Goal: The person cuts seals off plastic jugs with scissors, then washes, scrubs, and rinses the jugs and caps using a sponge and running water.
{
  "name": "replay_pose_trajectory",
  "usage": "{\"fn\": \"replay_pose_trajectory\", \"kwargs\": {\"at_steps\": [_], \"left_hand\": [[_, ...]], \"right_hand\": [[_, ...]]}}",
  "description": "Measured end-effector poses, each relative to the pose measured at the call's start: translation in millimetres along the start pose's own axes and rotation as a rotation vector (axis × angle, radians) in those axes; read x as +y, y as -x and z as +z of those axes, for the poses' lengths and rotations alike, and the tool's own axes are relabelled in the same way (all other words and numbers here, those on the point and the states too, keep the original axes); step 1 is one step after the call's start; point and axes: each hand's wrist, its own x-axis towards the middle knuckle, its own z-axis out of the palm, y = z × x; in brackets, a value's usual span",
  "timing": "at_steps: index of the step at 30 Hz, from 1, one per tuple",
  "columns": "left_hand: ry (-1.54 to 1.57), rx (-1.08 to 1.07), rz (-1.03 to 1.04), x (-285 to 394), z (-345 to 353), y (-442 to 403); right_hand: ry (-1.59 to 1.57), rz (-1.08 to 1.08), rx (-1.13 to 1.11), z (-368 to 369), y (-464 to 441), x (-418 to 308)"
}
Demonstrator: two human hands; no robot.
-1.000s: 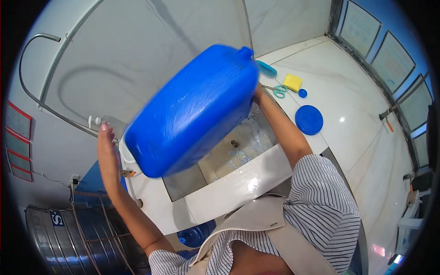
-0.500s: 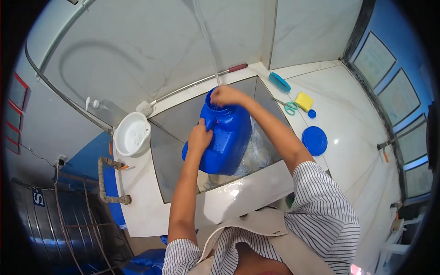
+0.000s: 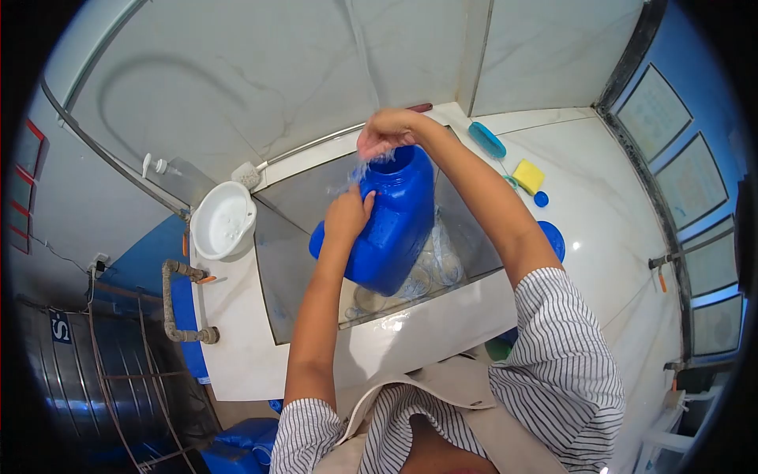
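A large blue plastic jerrycan [image 3: 392, 237] is tilted over the sink [image 3: 288, 213], its uncapped mouth upward. My left hand [image 3: 348, 215] is closed around the jerrycan's handle. Just above the mouth, my right hand [image 3: 387, 132] is held in falling water [image 3: 365, 63], fingers bent downward and partly blurred by splashes; no object shows in it. Water sprays off its fingers over the opening and toward my left hand. Below the jerrycan, clear plastic items [image 3: 444, 265] lie in the sink.
A white basin [image 3: 201, 237], a pump bottle [image 3: 178, 172] and a long-handled brush [image 3: 247, 175] stand left and behind. On the right counter are a teal brush [image 3: 487, 141], yellow sponge [image 3: 529, 175], small blue cap [image 3: 541, 199] and larger blue lid [image 3: 556, 241]. Pipework [image 3: 170, 300] projects at left.
My right hand has risen from inside the jerrycan's mouth to above it, and water now splashes off its fingers. My left hand keeps hold of the handle; the jerrycan has shifted slightly.
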Motion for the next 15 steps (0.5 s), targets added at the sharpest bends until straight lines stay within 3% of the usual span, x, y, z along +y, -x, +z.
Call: {"fn": "replay_pose_trajectory", "kwargs": {"at_steps": [2, 3, 4, 5, 7, 9, 11, 15], "left_hand": [[-0.065, -0.018, 0.083, 3.3, 5.0, -15.0], [-0.207, 0.116, 0.184, 6.0, 14.0, -23.7], [-0.352, 0.247, 0.285, 8.3, 23.1, -30.4], [-0.354, 0.249, 0.282, 10.6, 34.8, -35.4], [-0.296, 0.511, 0.298, 21.1, 55.5, -44.5], [-0.318, 0.444, 0.377, 32.3, 52.1, -54.7], [-0.287, 0.196, 0.332, 39.3, 51.0, -59.5], [-0.251, 0.207, 0.329, 33.0, 33.7, -62.1]], "right_hand": [[-0.014, -0.021, 0.068, 2.0, 1.4, -2.6], [-0.032, -0.048, 0.142, 2.3, 0.8, -5.7], [-0.042, 0.041, 0.007, 4.3, 0.2, -6.2], [-0.04, 0.04, 0.004, 5.0, -1.9, -7.4], [-0.197, -0.091, 0.172, 2.6, -6.0, -7.9], [-0.076, -0.07, 0.144, 7.4, -5.9, -8.8], [-0.186, -0.069, 0.134, 7.3, -3.5, -5.7], [0.005, -0.03, 0.154, 4.2, -6.0, 0.2]]}}
